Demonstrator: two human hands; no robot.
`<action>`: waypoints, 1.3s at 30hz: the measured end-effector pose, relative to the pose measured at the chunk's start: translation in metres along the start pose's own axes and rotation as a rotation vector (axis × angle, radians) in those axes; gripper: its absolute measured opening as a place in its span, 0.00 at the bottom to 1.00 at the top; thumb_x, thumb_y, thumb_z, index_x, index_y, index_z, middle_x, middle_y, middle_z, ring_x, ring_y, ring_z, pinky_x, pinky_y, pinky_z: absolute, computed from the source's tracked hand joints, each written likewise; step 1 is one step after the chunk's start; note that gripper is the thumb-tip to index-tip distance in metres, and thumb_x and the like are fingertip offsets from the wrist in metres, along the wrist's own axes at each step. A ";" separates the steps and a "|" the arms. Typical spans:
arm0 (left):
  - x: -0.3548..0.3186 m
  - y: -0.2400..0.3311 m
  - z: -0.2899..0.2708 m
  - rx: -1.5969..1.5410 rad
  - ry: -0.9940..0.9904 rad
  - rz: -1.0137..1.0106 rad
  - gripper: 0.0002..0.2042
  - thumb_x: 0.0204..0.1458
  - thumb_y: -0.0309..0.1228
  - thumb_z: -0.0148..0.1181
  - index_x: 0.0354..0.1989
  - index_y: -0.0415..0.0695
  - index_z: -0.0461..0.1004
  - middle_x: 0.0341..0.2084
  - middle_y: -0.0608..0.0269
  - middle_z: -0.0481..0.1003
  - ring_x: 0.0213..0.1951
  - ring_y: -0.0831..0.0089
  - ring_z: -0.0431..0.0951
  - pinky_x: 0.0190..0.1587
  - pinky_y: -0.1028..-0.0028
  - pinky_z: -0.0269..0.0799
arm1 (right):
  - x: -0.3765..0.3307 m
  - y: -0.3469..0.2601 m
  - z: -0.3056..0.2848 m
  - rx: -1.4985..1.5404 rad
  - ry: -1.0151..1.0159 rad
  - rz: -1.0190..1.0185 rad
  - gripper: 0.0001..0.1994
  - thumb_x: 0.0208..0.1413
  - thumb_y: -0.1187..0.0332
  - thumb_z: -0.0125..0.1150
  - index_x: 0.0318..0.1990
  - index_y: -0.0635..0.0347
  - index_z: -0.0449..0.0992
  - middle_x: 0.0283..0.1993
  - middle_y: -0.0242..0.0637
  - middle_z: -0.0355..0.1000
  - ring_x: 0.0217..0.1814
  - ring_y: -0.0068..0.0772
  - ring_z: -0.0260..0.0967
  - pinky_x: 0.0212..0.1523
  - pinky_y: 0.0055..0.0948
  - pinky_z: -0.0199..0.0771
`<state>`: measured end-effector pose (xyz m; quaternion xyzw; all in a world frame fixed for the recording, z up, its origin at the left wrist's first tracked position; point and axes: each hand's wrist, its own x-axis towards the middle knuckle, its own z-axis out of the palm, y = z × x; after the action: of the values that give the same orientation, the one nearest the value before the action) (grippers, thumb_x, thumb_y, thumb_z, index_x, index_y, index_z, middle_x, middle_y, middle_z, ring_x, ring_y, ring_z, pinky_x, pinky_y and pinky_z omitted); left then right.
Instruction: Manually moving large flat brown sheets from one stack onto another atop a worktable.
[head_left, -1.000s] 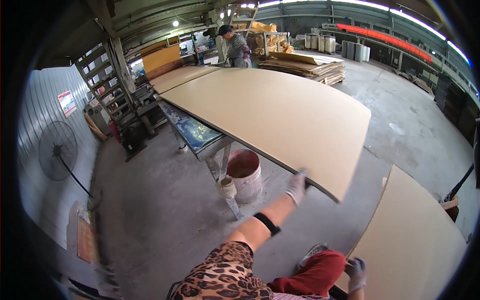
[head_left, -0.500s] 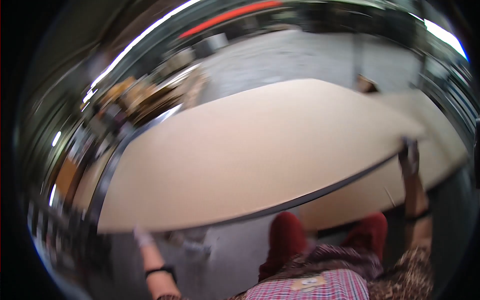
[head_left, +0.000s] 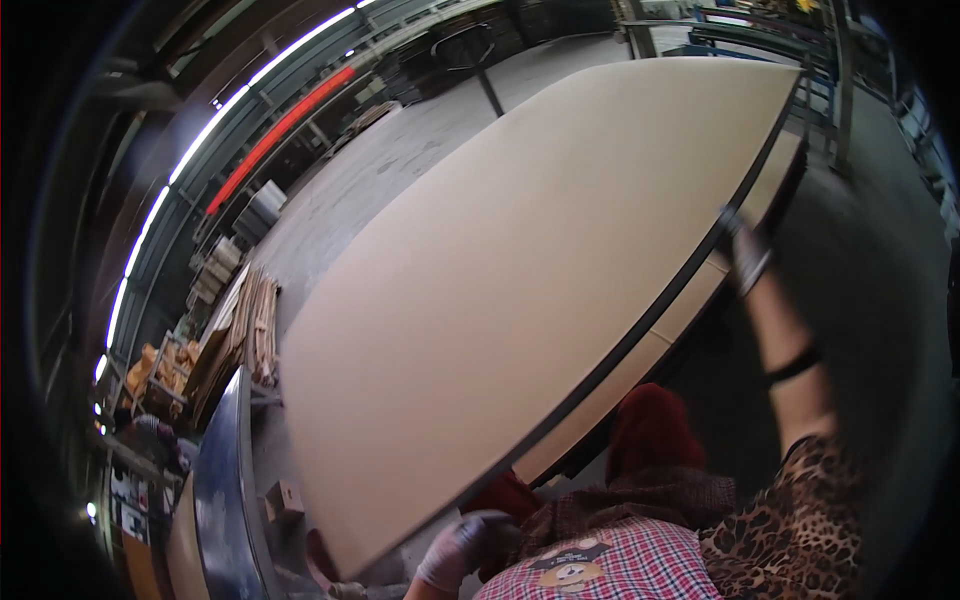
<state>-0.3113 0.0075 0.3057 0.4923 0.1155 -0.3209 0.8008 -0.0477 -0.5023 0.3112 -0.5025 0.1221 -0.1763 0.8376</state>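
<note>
A large tan sheet (head_left: 540,270), which looks like cardboard, slants across the view with a dark band along its near edge. Beneath it, a second tan sheet (head_left: 570,430) shows along the right side. My right hand (head_left: 745,250), in a greyish glove, grips the sheet's dark edge toward its far right end; its fingertips are partly blurred. Close to the near left end of that edge is my left hand (head_left: 465,548), in a pale glove with dark fingers. Blur hides how its fingers are bent and whether they touch the sheet.
A blue-topped table (head_left: 222,480) stands at the left, with a small cardboard box (head_left: 284,500) beside it. Behind are stacked flat cardboard pieces (head_left: 240,320). A dark handle on a post (head_left: 485,75) rises beyond the sheet. Metal racks (head_left: 760,45) stand at the far right.
The view has turned, and the sheet now slants up to the right. My left hand has left the sheet's near left corner and come in toward my body. My right hand stays at the edge.
</note>
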 end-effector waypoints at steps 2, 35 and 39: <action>0.014 0.030 0.018 0.690 -0.154 0.022 0.19 0.48 0.33 0.56 0.47 0.36 0.66 0.40 0.55 0.72 0.41 0.70 0.73 0.43 0.75 0.67 | -0.048 0.062 0.003 -0.076 0.026 0.061 0.19 0.46 0.56 0.56 0.43 0.59 0.69 0.35 0.32 0.70 0.40 0.29 0.67 0.44 0.33 0.65; 0.309 -0.097 -0.230 0.036 0.801 0.149 0.32 0.38 0.13 0.56 0.54 0.47 0.54 0.44 0.55 0.66 0.41 0.55 0.69 0.40 0.52 0.69 | 0.055 0.293 -0.138 -0.388 0.433 0.631 0.30 0.51 0.58 0.51 0.60 0.55 0.50 0.61 0.42 0.52 0.60 0.47 0.50 0.52 0.52 0.54; 0.316 -0.108 -0.252 0.147 0.876 0.219 0.33 0.37 0.14 0.58 0.54 0.48 0.54 0.45 0.55 0.66 0.42 0.58 0.69 0.42 0.58 0.69 | 0.063 0.286 -0.119 -0.706 0.390 0.630 0.28 0.51 0.56 0.51 0.57 0.59 0.56 0.57 0.46 0.58 0.55 0.48 0.59 0.47 0.44 0.63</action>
<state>-0.1040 0.0652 -0.0533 0.6463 0.3676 -0.0033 0.6687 0.0138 -0.5001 0.0012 -0.6513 0.4739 0.0464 0.5909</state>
